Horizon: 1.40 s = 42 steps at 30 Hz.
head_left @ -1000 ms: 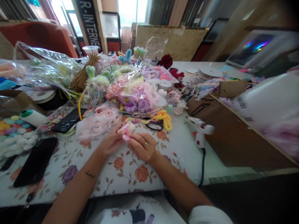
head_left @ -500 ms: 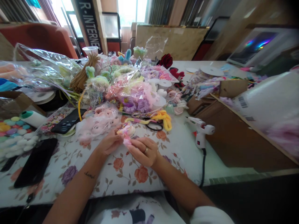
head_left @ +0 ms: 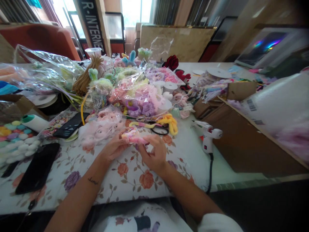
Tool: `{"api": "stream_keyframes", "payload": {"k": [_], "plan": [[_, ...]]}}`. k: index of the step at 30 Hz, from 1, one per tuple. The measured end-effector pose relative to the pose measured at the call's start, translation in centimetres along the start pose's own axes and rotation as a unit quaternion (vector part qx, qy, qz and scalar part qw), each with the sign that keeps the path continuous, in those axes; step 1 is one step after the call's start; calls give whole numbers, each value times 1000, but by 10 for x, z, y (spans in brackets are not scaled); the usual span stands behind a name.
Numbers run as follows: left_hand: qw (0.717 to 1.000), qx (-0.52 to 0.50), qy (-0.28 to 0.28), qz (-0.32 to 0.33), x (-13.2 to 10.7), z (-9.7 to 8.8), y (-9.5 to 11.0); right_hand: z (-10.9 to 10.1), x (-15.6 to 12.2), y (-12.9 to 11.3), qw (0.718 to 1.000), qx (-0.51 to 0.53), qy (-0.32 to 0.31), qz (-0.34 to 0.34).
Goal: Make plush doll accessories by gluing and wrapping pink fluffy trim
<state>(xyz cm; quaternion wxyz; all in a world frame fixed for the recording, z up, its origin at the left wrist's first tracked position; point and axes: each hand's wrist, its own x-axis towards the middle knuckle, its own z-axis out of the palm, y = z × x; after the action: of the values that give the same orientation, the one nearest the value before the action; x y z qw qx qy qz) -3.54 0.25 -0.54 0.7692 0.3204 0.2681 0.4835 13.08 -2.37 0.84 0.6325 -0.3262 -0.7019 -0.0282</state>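
Observation:
My left hand (head_left: 113, 147) pinches one end of a small fuzzy pink craft piece (head_left: 134, 137) with a pastel head, just above the floral tablecloth (head_left: 125, 177). My right hand (head_left: 154, 154) grips its other end, where a pink stem stretches sideways between the fingers. A ring sat on that hand earlier; its fingers curl round the stem. Right behind the hands lies a clear bag of pink fuzzy flowers (head_left: 101, 127). Scissors with yellow chenille stems (head_left: 159, 124) lie just beyond.
A white glue gun (head_left: 207, 137) stands right of my hands, its cord running over the table edge. A cardboard box (head_left: 241, 138) fills the right side. Two black phones (head_left: 37, 167) (head_left: 71, 125) and pompoms (head_left: 14, 141) lie left. Bags of craft flowers crowd the back.
My right hand turned over and shifted right, drawing the pink stem out sideways from the piece. The left hand stayed pinched on the piece.

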Motion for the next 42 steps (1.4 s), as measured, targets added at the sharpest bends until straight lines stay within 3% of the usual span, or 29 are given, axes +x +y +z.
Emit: {"api": "stream_keyframes", "payload": {"k": [5, 10, 31, 42], "plan": [[1000, -24, 17, 1, 1, 2, -1, 7, -3, -2, 983, 48, 40, 173], [999, -28, 35, 3, 2, 1, -3, 10, 0, -2, 957, 98, 28, 273], [998, -20, 59, 11, 3, 5, -2, 19, 0, 5, 870, 245, 13, 427], [995, -53, 70, -46, 7, 2, -6, 20, 0, 9, 824, 278, -4, 494]]}}
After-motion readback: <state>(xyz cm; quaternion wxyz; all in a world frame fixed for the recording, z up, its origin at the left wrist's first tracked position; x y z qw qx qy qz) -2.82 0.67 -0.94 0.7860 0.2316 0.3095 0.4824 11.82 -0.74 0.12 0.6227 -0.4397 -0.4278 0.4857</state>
